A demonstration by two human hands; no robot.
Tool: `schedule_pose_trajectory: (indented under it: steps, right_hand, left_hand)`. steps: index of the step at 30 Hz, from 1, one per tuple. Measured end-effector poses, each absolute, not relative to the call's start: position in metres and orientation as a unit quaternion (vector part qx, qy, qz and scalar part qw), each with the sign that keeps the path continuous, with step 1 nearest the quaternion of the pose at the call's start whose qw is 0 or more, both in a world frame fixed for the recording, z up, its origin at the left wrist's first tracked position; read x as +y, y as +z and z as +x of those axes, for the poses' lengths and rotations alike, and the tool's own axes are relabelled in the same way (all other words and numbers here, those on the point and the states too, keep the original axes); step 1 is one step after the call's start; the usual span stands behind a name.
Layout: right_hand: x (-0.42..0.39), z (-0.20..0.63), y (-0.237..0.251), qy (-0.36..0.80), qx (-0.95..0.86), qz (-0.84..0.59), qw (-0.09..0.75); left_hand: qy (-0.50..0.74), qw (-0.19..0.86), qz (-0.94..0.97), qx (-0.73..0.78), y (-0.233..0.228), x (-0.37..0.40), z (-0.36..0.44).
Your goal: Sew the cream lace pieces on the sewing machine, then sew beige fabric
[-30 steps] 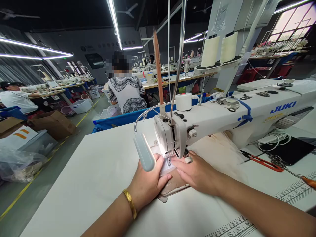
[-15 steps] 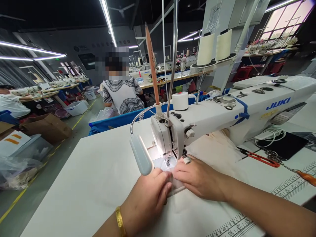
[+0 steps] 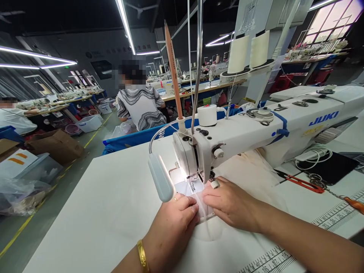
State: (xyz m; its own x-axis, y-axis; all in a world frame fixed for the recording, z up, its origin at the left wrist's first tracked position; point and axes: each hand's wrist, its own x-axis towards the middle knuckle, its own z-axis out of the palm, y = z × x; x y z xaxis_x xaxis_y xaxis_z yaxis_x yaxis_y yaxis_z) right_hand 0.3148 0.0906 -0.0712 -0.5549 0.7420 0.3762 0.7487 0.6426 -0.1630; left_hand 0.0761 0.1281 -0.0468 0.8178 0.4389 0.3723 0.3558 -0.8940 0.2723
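Both hands press a fabric piece flat under the sewing machine's needle.
The pale fabric piece (image 3: 203, 206) runs lengthwise toward the sewing machine (image 3: 256, 132), mid-counter (image 3: 108, 197); left hand (image 3: 173, 223) and right hand (image 3: 227, 203) lie flat-fingered on it, gripping nothing.

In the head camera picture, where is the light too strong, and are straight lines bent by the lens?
Head view: the small lamp throws a bright, washed-out patch on the white fabric under the sewing machine, just ahead of the left hand and right hand; the window at top right is blown out; the table edges and ceiling light strips splay outward, a wide-angle effect.
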Motion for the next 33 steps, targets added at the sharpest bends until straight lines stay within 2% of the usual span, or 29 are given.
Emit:
schedule_pose_trajectory:
  steps: [15, 18, 22, 33]
  right_hand:
    - [0.095, 0.313, -0.073, 0.004, -0.852, -0.486, 0.194]
    - [0.093, 0.314, -0.072, 0.003, -0.865, -0.453, 0.214]
    - [0.090, 0.315, -0.070, 0.017, -0.895, -0.399, 0.199]
    - [0.090, 0.315, -0.069, 0.031, -0.889, -0.423, 0.175]
  left_hand:
    - [0.229, 0.047, 0.943, 0.236, -0.054, 0.144, 0.075]
    - [0.232, 0.050, 0.944, 0.229, -0.052, 0.138, 0.075]
    - [0.221, 0.056, 0.949, 0.217, -0.046, 0.126, 0.075]
    - [0.222, 0.050, 0.947, 0.228, -0.044, 0.126, 0.076]
